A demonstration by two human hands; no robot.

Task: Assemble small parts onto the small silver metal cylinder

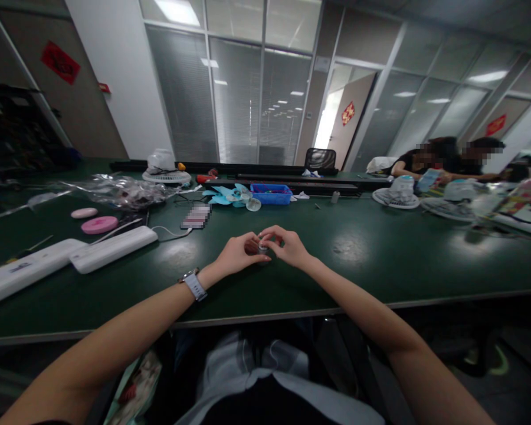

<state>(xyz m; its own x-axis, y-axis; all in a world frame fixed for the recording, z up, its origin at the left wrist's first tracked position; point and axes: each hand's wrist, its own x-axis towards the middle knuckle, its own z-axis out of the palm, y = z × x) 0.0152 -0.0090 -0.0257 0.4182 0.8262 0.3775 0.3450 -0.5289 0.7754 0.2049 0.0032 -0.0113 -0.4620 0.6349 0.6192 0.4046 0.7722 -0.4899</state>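
Note:
My left hand (238, 252) and my right hand (288, 247) meet over the green table, a little in from its front edge. Between their fingertips is a small silvery round piece (262, 249), mostly covered by fingers, so its kind does not show. The left thumb and fingers curl round it from the left. From the right and above, the right thumb and fingers close on it. Beyond the hands lie light-blue fan blades (230, 195) and a blue plastic bin (271, 195) with small things inside.
White power strips (115, 249), a pink round case (100, 225), a charging phone (196, 216) and crumpled clear plastic (128, 192) lie left. A small grey cylinder (335, 196) stands beyond the right hand. Fan bases (396, 193) and two people (442, 162) are far right.

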